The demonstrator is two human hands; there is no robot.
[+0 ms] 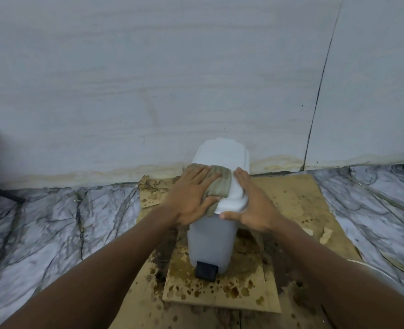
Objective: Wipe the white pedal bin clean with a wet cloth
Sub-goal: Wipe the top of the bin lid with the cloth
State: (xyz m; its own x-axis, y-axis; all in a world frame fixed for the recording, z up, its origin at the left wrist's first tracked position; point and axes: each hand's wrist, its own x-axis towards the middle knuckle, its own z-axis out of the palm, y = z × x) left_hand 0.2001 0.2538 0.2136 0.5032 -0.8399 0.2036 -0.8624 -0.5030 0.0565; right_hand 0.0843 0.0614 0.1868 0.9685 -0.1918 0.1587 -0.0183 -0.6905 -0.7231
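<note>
stained cardboard [291, 198] under pedal bin [210, 238]; likely light, tippy plastic. limp cloth [220, 184] under flat left hand [191, 195]; flat right hand [250, 203] braces lid [222, 155].

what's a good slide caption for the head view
Head view: left hand flat on a grey-green cloth atop the white pedal bin, right hand bracing its lid, on stained cardboard.

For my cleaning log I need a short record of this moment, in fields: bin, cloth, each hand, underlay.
bin: white pedal bin, upright, lid closed, black pedal in front
cloth: brownish, lies on the lid's left part
left hand: flat, presses the cloth onto the lid
right hand: open, rests against the lid's right side
underlay: stained cardboard on marbled floor
</note>
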